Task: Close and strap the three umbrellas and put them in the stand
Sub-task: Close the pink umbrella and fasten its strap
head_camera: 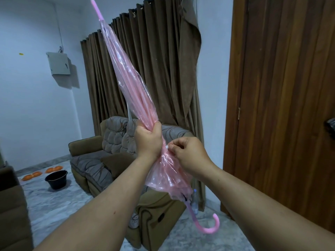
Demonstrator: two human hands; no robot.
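A folded, see-through pink umbrella [126, 84] is held up at a slant, its tip high at the upper left and its pink hooked handle [210, 227] low at the right. My left hand [147, 140] is clenched around the gathered canopy about two thirds of the way down. Just to its right, my right hand [188, 154] pinches the umbrella's strap at a small white snap against the canopy. Below both hands the plastic canopy flares loosely. No other umbrella and no stand can be seen.
A brown patterned sofa [108, 156] stands behind the umbrella, in front of brown curtains [159, 69]. On the marble floor at the left are a black bucket [56, 179] and orange dishes [43, 172]. A wooden door [282, 105] fills the right. A plastic bottle [194, 201] stands by the curtain.
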